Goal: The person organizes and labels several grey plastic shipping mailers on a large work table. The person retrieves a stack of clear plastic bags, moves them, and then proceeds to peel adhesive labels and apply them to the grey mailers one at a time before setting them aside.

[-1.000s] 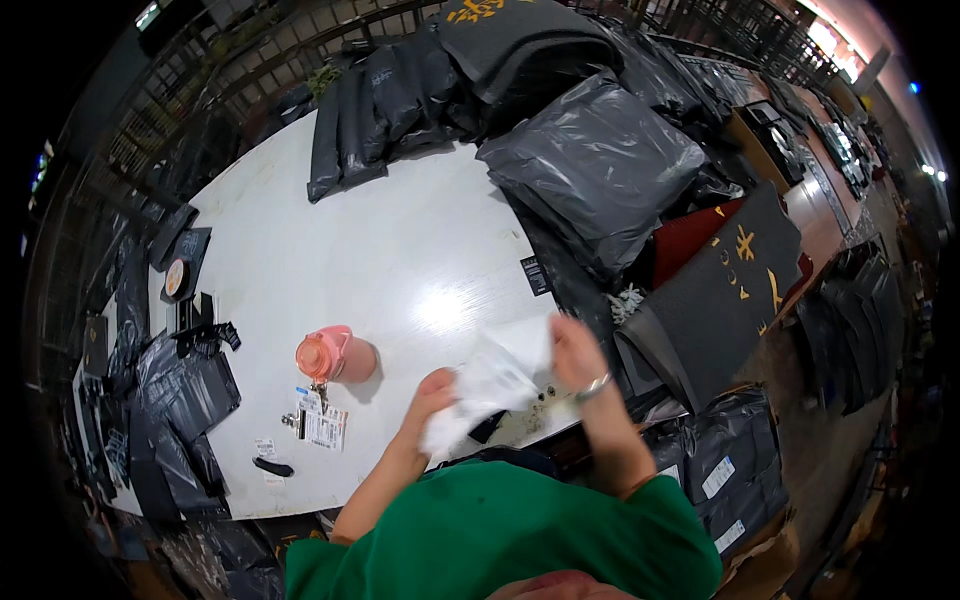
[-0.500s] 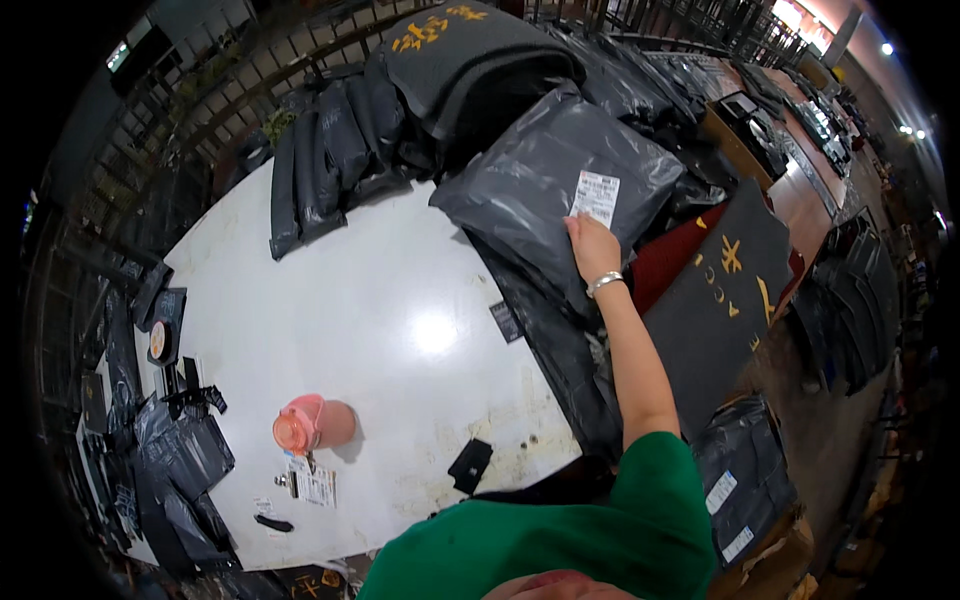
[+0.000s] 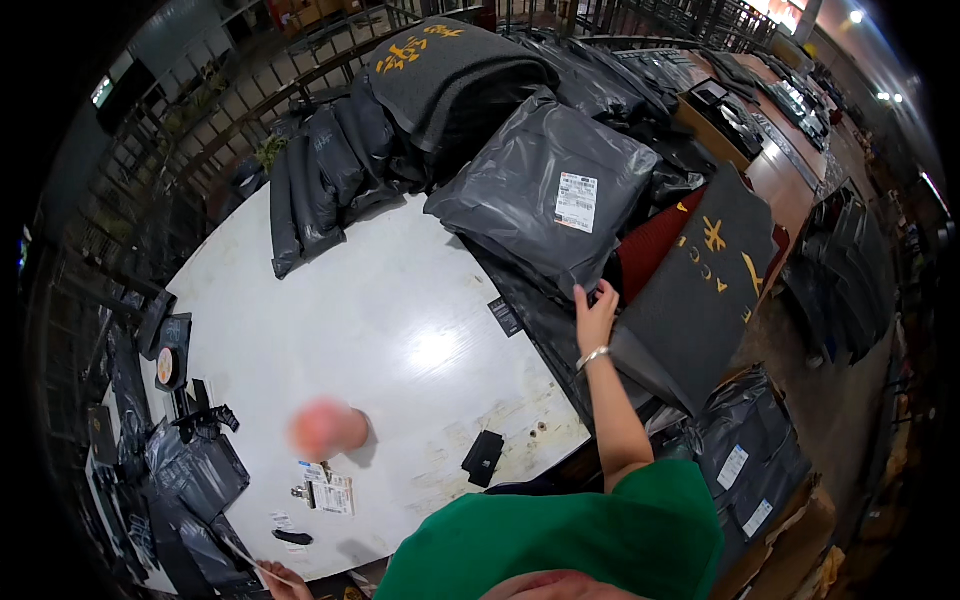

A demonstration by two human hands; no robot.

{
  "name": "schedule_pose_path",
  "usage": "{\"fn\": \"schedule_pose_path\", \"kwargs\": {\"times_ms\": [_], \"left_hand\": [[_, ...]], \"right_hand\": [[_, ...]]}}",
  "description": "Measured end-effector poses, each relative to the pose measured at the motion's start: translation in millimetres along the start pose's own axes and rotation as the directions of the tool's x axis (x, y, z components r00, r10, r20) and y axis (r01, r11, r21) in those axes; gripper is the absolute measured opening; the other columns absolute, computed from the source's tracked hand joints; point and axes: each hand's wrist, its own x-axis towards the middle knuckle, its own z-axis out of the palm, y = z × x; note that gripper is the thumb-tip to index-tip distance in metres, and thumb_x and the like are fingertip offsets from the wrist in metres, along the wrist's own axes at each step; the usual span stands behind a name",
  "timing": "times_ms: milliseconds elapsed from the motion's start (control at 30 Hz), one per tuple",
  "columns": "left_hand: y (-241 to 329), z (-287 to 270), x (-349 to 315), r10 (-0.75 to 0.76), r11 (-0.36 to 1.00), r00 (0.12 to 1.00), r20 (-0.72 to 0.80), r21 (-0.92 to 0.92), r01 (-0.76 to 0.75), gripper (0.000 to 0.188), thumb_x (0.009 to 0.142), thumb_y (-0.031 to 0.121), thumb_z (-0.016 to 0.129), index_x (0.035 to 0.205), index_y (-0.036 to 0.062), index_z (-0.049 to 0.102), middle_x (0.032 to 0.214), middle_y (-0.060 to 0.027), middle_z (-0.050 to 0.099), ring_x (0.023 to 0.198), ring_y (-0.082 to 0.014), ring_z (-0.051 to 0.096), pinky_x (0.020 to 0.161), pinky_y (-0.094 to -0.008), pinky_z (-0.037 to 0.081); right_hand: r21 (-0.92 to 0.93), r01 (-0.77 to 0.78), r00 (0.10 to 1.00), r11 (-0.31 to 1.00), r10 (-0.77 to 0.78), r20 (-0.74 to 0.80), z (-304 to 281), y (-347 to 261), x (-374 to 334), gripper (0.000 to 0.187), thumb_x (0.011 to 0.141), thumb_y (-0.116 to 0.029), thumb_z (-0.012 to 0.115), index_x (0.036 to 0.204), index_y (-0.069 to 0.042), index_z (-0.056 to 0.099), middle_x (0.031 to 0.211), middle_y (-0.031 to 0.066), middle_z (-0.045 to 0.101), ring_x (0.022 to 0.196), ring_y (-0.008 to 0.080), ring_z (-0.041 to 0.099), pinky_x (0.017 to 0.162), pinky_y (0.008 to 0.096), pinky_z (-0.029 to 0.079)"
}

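A dark grey plastic mailer bag lies on the pile beyond my right hand. Stuck to its top is a white printed label. My right hand, with a silver bangle on the wrist, is at the bag's near corner; its thumb and fingers are apart. At the bottom left edge of the view, my left hand is partly cut off, its fingers closed on a thin white strip. Between the hands lie a pink bottle, blurred, and a small clip with printed slips.
A white table carries black cards and a small black cutter-like piece. Packed black bags and dark grey mats with yellow lettering stand around it. More black bags lie at the left. Labelled packages sit lower right.
My right hand has drawn back from the label to the bag's near corner. My left hand has come into view at bottom left with the white strip. The view has shifted slightly.
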Motion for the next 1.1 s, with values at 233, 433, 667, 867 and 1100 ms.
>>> {"fn": "schedule_pose_path", "kwargs": {"times_ms": [233,433,667,867,1100], "left_hand": [[-107.9,94.4,178.7,0.096,0.366,0.994,-0.044,0.931,0.006,0.049,0.070,0.009,0.058,0.116,0.0016,0.043,0.099,-0.0047,0.051,0.081,-0.0124,0.048,0.072,-0.0247,0.039],[-295.6,34.8,324.2,-0.656,0.183,0.744,-0.126,0.930,0.319,0.032,0.081,0.014,0.057,0.109,0.0025,0.048,0.094,-0.0062,0.059,0.078,-0.0135,0.058,0.066,-0.0270,0.049],[-482.8,-54.4,306.3,-0.748,0.079,0.658,-0.083,0.974,0.213,0.030,0.084,0.015,0.053,0.110,0.0015,0.047,0.097,-0.0116,0.057,0.086,-0.0206,0.058,0.075,-0.0321,0.049],[-464.0,-32.6,348.1,-0.669,0.244,0.742,-0.045,0.930,0.276,0.033,0.084,0.013,0.052,0.114,0.0017,0.044,0.102,-0.0115,0.055,0.091,-0.0218,0.057,0.078,-0.0332,0.048],[-220.7,201.4,482.8,-0.015,0.622,0.938,0.347,0.737,-0.263,0.038,0.083,0.011,0.052,0.118,0.0019,0.042,0.108,-0.0114,0.053,0.096,-0.0232,0.055,0.081,-0.0345,0.047]], "right_hand": [[-0.256,0.261,0.964,0.931,-0.239,0.113,-16.5,-32.5,45.6,0.038,0.078,-0.033,0.059,0.063,0.001,0.055,0.065,0.0186,0.056,0.064,0.0368,0.055,0.058,0.0419,0.043],[0.496,0.307,0.920,0.812,-0.387,0.065,-134.9,-141.6,-31.2,0.011,0.076,-0.007,0.059,0.076,0.003,0.054,0.069,0.0128,0.051,0.063,0.0245,0.048,0.057,0.0320,0.039],[0.939,-0.262,0.851,0.223,0.512,0.116,-325.3,6.0,-190.7,0.043,0.090,-0.036,0.040,0.114,-0.002,0.050,0.115,0.0102,0.054,0.106,0.0252,0.051,0.093,0.0399,0.038],[0.903,-0.420,0.799,-0.087,0.436,0.413,-258.2,97.8,-249.6,0.044,0.089,-0.024,0.037,0.128,-0.002,0.037,0.128,0.0125,0.042,0.117,0.0259,0.040,0.100,0.0368,0.031],[0.634,-0.540,0.801,-0.553,-0.108,0.588,-21.8,-166.4,-31.4,0.044,0.090,-0.017,0.039,0.130,0.000,0.029,0.124,0.0155,0.043,0.109,0.0255,0.045,0.095,0.0382,0.036]]}}
